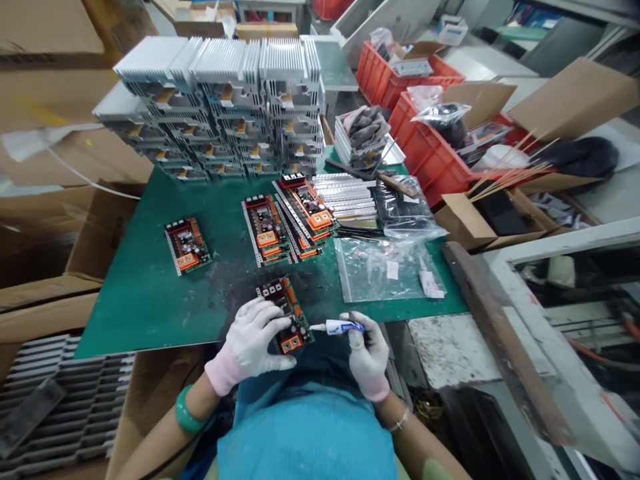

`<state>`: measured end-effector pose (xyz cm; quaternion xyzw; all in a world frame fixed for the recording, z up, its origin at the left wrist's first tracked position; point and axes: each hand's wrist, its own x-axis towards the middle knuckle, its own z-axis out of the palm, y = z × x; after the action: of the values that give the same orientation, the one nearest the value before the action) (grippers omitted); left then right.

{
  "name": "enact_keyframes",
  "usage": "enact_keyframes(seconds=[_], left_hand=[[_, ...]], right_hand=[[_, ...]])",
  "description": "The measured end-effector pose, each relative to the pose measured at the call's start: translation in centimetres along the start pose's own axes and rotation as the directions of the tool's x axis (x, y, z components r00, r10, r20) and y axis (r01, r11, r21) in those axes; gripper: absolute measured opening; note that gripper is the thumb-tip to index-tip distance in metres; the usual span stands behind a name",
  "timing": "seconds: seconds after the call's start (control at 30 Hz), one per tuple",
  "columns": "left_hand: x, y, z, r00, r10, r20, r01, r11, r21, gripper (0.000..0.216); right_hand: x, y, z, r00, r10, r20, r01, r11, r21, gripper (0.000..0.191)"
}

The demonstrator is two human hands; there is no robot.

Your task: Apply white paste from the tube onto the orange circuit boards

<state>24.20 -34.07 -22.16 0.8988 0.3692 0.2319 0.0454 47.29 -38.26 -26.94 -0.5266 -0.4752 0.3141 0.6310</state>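
White tube [341,327] points at a circuit board [296,315]

The board sits at the near edge of the green counter [220,287], around the middle. It should be light and stiff but easy to break, because many little parts stick up from it. The thin sides look like the best place to hold it. Its long way runs from far left to near right, with a dark block [273,290] at the far end and an orange block [291,343] at the near end. The left hand [255,333] has its fingers spread over the board's left side; I cannot tell if they pinch it, as the hand hides that edge.

The right hand [369,350] pinches the tube's back end. The tube looks light and soft, so it likely squashes easily; its fat body is the place to hold. It lies left to right, thin nozzle [318,327] pointing left.
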Motion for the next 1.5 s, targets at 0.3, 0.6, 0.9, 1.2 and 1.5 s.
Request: enact_keyframes(seconds=[0.3,0.6,0.9,1.2,1.5], left_hand=[[-0.6,1.6,1.0,0.999,-0.052,-0.009,0.051,0.996,-0.075,0.025],[-0.4,2.8,1.0,0.972,-0.167,-0.165,0.145,0.980,-0.136,0.025],[0.1,2.8,-0.6,0.961,-0.159,-0.224,0.126,0.980,-0.153,0.028],[0.0,2.6,-1.2,0.979,-0.044,-0.198,0.041,0.999,-0.015,0.020],[-1.3,-2.1,-5.8,0.955,-0.161,-0.251,0.228,0.935,0.270,0.028]], right_hand=[[-1.5,0.2,-1.1,0.973,-0.166,0.160,0.189,0.971,-0.145,0.015],[0.1,-1.7,-1.9,0.823,-0.429,0.372,0.491,0.867,-0.088,0.024],[0.5,-1.7,0.0,0.994,-0.109,-0.028,0.109,0.994,-0.006,0.011],[1.1,-1.5,-1.0,0.922,-0.309,0.235,0.330,0.942,-0.056,0.015],[5.0,-1.0,1.2,0.855,0.518,-0.022,-0.463,0.782,0.416,0.043]])
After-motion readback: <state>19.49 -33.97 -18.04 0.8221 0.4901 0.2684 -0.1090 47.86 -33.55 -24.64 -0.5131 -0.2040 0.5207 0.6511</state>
